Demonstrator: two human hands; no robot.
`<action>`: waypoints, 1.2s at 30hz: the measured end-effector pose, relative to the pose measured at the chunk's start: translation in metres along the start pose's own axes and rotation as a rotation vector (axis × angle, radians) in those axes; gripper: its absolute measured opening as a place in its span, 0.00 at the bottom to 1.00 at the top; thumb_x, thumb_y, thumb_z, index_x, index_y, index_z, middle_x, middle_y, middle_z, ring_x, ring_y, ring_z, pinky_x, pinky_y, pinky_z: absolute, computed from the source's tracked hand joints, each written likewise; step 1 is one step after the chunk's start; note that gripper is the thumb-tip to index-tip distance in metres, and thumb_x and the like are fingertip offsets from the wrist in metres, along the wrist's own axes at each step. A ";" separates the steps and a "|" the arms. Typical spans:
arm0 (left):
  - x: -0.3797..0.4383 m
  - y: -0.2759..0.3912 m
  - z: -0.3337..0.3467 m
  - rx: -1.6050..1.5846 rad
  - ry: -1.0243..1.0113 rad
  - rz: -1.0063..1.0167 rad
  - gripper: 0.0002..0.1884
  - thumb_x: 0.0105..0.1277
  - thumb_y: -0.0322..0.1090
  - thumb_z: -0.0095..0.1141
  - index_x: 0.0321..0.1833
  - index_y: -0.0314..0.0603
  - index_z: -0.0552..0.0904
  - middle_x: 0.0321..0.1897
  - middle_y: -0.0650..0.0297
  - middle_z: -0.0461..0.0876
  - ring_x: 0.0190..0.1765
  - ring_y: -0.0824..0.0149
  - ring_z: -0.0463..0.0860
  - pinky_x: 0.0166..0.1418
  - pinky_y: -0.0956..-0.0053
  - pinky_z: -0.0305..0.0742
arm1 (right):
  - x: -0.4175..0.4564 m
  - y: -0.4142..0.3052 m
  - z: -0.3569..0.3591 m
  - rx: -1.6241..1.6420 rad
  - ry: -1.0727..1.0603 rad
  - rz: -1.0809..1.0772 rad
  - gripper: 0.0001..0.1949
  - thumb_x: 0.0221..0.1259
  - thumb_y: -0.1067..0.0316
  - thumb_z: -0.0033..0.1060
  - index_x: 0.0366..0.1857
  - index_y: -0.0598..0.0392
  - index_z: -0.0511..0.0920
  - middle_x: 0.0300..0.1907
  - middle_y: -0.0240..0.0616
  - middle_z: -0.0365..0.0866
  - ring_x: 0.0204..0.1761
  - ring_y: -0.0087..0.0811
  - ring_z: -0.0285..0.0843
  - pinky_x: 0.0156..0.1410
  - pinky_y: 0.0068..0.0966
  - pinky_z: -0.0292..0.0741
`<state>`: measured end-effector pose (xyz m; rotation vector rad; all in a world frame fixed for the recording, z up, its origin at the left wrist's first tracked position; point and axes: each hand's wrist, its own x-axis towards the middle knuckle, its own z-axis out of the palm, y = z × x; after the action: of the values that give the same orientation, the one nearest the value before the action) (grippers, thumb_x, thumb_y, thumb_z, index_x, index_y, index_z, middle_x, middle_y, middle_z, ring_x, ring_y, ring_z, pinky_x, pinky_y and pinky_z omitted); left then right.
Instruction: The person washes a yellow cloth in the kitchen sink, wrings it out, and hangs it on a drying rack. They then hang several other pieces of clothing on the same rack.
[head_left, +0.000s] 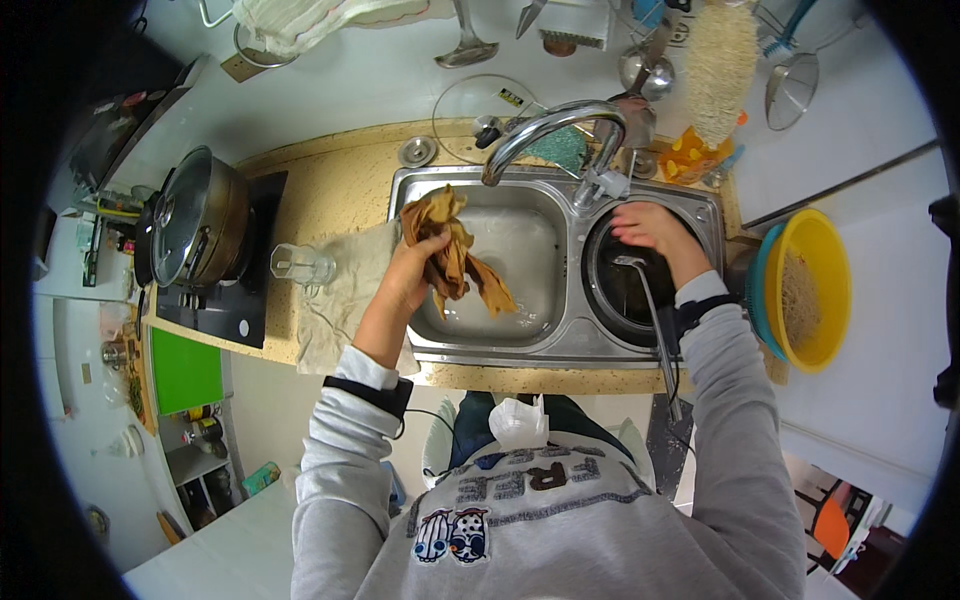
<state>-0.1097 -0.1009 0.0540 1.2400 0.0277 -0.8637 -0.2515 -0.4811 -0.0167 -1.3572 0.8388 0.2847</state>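
My left hand (422, 266) grips a crumpled yellow-brown cloth (450, 262) over the large basin of the stainless steel double sink (517, 342). The cloth's loose ends hang below my fingers. A thin layer of water seems to lie in that basin. Over the small round basin, my right hand (649, 226) is held with its fingers extended and nothing visible in it. Beneath it sits a dark round pan (600, 289), with a metal-handled utensil (654, 322) leaning across its rim towards me. The chrome faucet (555, 124) arches behind the large basin.
Left of the sink, a clear glass mug (304, 265) lies on its side by a beige cloth (345, 300). A lidded pot (201, 217) stands on the black cooktop (266, 247). A yellow basin (825, 292) is at the right. Utensils, including a ladle (466, 45), hang on the back wall.
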 end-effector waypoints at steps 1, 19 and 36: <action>0.004 0.006 -0.003 0.003 -0.014 -0.030 0.17 0.64 0.32 0.56 0.54 0.35 0.74 0.44 0.59 0.81 0.46 0.62 0.81 0.51 0.67 0.77 | 0.014 0.001 -0.016 0.071 0.111 -0.006 0.25 0.61 0.48 0.57 0.54 0.56 0.73 0.49 0.44 0.78 0.44 0.36 0.81 0.46 0.31 0.80; 0.065 -0.004 0.022 -0.347 -0.008 -0.254 0.18 0.63 0.42 0.56 0.51 0.39 0.75 0.46 0.59 0.80 0.52 0.58 0.78 0.63 0.59 0.67 | 0.128 -0.004 -0.031 -0.320 0.242 -0.242 0.18 0.68 0.58 0.47 0.49 0.64 0.72 0.47 0.48 0.73 0.42 0.44 0.77 0.27 0.36 0.84; 0.081 -0.020 0.022 -0.484 -0.047 -0.319 0.13 0.67 0.42 0.52 0.49 0.45 0.77 0.49 0.57 0.79 0.55 0.57 0.77 0.64 0.56 0.67 | -0.008 0.000 0.094 -0.540 -0.214 -0.126 0.13 0.63 0.61 0.53 0.32 0.61 0.79 0.28 0.40 0.82 0.23 0.28 0.80 0.27 0.23 0.77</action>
<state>-0.0745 -0.1648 0.0089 0.7683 0.3845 -1.0847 -0.2226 -0.3918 -0.0128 -1.8345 0.5084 0.5753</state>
